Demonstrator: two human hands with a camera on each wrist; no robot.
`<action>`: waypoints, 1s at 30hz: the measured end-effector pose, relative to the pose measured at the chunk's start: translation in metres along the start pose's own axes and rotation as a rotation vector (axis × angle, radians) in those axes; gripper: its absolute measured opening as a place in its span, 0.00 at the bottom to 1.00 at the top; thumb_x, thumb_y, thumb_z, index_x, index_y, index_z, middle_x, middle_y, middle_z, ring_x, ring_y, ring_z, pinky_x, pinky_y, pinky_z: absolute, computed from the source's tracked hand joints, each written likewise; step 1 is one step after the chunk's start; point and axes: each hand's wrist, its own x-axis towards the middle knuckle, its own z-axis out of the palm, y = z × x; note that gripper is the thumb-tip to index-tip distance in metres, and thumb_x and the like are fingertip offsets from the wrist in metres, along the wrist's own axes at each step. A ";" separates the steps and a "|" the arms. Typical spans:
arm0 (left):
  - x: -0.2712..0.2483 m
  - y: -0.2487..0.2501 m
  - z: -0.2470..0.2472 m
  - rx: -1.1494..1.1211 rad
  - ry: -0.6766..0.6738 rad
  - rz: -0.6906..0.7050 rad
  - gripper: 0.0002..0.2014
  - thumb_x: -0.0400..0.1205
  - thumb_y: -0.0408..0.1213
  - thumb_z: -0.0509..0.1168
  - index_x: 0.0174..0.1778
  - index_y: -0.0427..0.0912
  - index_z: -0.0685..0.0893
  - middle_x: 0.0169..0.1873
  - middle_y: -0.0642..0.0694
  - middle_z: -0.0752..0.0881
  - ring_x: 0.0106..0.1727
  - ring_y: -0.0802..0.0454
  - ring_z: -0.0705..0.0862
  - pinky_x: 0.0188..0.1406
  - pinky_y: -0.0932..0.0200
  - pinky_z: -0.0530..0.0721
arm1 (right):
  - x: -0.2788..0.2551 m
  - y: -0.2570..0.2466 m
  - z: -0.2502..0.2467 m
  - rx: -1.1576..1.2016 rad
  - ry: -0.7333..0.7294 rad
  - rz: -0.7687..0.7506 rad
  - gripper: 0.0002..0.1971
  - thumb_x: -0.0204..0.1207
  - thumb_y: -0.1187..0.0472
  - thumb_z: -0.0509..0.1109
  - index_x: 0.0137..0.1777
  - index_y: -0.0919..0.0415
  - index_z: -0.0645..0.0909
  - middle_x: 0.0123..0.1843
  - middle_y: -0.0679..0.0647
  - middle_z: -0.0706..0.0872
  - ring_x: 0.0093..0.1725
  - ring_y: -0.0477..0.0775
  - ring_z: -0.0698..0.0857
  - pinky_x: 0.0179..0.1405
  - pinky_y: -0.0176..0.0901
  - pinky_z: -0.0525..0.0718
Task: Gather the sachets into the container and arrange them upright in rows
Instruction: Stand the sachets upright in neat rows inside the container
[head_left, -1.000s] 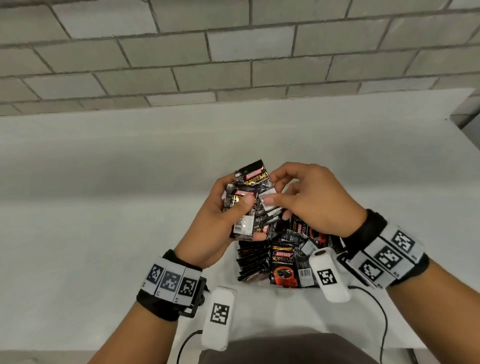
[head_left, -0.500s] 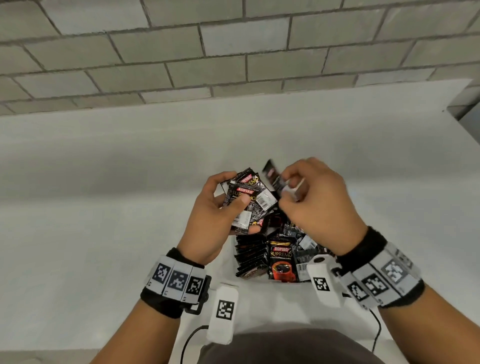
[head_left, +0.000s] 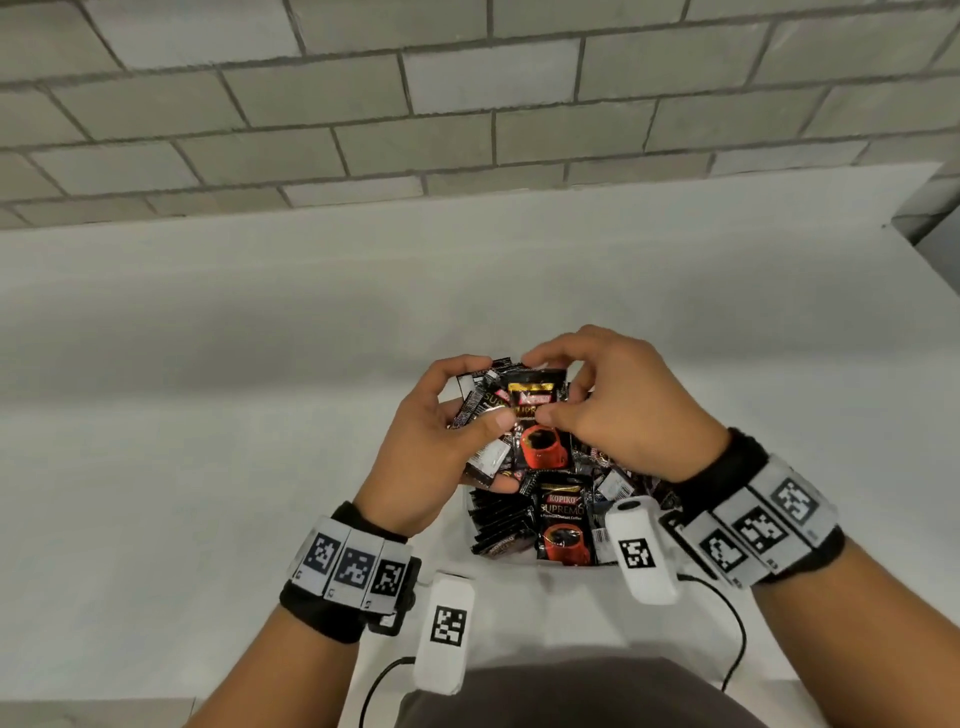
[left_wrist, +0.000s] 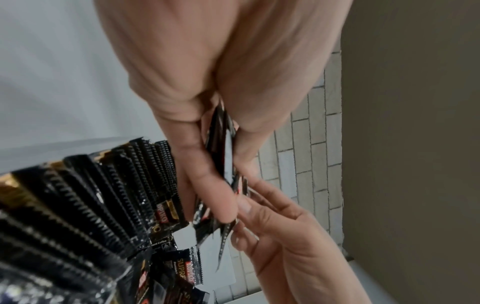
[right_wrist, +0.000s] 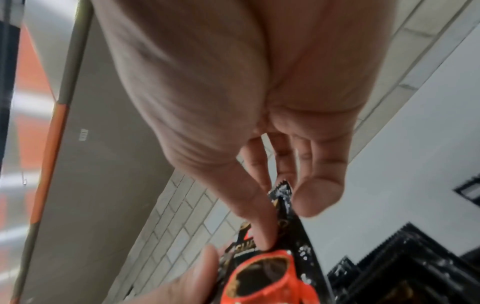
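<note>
My left hand (head_left: 480, 392) grips a fanned stack of black coffee sachets (head_left: 480, 402) above the container (head_left: 511, 562). My right hand (head_left: 550, 387) pinches the front sachet (head_left: 540, 441), the one with a red cup, against that stack by its top edge. In the left wrist view the stack (left_wrist: 223, 164) sits edge-on between my left thumb and fingers. The right wrist view shows my right thumb and fingers on the red-cup sachet (right_wrist: 259, 277). Inside the container a row of sachets (head_left: 498, 525) stands upright at the left, and others (head_left: 563, 525) lie loose at the right.
The container stands on a white table (head_left: 208, 415) close to the near edge, with a grey brick wall (head_left: 467, 104) behind. Cables (head_left: 737, 634) run from the wrist cameras over the table by my body. The table's right corner (head_left: 909, 208) is at the far right.
Half a second ago my right hand held a single sachet apart from the stack. It now lies face-up on the front of the stack in my left hand.
</note>
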 end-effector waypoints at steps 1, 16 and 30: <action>0.000 0.000 -0.001 -0.003 0.016 0.005 0.24 0.81 0.30 0.74 0.71 0.50 0.78 0.54 0.37 0.92 0.48 0.31 0.93 0.31 0.41 0.92 | 0.003 0.004 -0.004 -0.026 0.015 0.019 0.22 0.67 0.60 0.84 0.60 0.42 0.87 0.51 0.41 0.84 0.38 0.43 0.83 0.42 0.33 0.76; 0.003 0.003 -0.032 -0.052 0.197 0.065 0.26 0.78 0.37 0.74 0.72 0.46 0.76 0.56 0.37 0.92 0.49 0.37 0.94 0.37 0.42 0.92 | 0.017 0.040 -0.015 -0.125 -0.078 0.053 0.05 0.72 0.61 0.82 0.42 0.50 0.90 0.36 0.41 0.89 0.38 0.37 0.87 0.42 0.28 0.85; 0.004 0.002 -0.034 -0.075 0.197 0.049 0.23 0.81 0.34 0.72 0.72 0.45 0.76 0.56 0.36 0.92 0.50 0.36 0.94 0.37 0.43 0.93 | 0.029 0.036 0.000 -0.084 -0.145 0.042 0.10 0.69 0.61 0.85 0.37 0.56 0.84 0.31 0.47 0.88 0.30 0.45 0.89 0.36 0.37 0.87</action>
